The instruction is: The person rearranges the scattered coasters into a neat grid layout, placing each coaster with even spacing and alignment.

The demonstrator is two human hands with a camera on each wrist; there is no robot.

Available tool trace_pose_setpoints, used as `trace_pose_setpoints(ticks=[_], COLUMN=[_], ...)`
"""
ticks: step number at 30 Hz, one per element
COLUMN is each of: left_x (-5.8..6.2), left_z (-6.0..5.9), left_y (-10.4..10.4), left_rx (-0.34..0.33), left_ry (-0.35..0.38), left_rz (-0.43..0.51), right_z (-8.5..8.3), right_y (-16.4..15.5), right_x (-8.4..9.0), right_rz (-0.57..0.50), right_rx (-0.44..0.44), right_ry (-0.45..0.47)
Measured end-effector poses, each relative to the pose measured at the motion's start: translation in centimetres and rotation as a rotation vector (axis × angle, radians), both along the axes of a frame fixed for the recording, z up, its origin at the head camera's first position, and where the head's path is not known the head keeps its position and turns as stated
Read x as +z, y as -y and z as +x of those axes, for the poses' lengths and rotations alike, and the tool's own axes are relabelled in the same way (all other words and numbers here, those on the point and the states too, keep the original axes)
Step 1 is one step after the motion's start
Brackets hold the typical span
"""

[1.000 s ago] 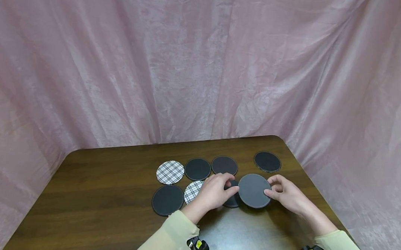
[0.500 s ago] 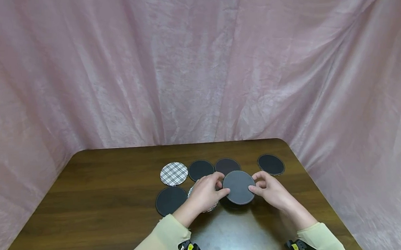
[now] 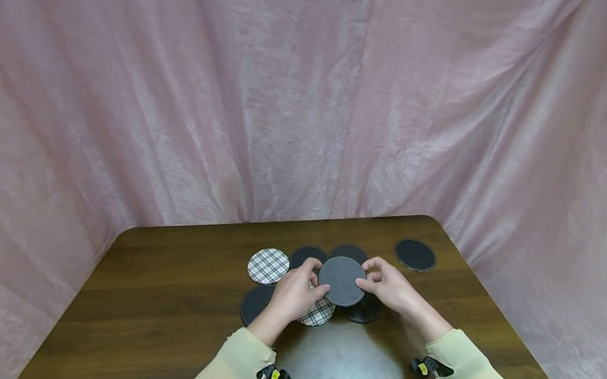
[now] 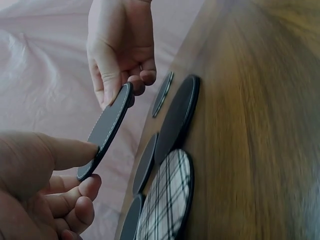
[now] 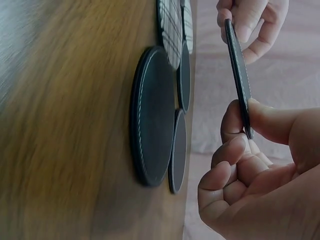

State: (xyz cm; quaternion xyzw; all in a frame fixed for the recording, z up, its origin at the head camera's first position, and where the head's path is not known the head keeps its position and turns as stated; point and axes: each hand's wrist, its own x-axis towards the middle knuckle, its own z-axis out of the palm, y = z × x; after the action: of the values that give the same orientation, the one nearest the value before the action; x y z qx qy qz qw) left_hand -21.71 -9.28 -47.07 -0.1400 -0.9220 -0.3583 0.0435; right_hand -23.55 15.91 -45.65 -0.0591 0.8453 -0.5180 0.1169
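Head view: left hand (image 3: 293, 294) and right hand (image 3: 389, 284) pinch the grey coaster (image 3: 342, 281) edge-on above the desk (image 3: 161, 309); loose fingertip grip, could slip.

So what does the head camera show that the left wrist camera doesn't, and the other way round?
Only the head view shows the whole brown wooden table, the pink draped cloth backdrop, a lone round dark coaster off to the right, and both cream sleeves.

Only the left wrist view shows, edge-on, the raised round grey leather coaster held tilted, clear of the tabletop, and its stitched rim.

Both show the left hand and right hand holding that grey coaster by opposite edges, and the round white plaid coaster lying flat below it among dark ones.
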Motion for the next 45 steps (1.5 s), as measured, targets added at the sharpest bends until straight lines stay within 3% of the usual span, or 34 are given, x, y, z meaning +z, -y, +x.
trace_pose_setpoints(ticks=[12, 19, 36, 45], left_x=[-0.2, -0.3, -0.8, -1.1], left_z=[-0.3, -0.5, -0.3, 0.5], left_y=[2.9, 4.6, 9.6, 12.3], left_rx=[0.082, 0.132, 0.264, 0.318], left_ry=[-0.010, -0.007, 0.026, 0.079], left_rz=[0.011, 0.036, -0.007, -0.042], right_z=[-1.4, -2.3, -3.2, -3.0], right_y=[3.8, 6.1, 11.2, 14.3], right_x=[-0.4, -0.4, -0.8, -1.3], right_rz=[0.000, 0.095, 0.135, 0.176], right_rx=[0.015, 0.025, 0.192, 0.297], right_ry=[-0.033, -0.101, -0.154, -0.184])
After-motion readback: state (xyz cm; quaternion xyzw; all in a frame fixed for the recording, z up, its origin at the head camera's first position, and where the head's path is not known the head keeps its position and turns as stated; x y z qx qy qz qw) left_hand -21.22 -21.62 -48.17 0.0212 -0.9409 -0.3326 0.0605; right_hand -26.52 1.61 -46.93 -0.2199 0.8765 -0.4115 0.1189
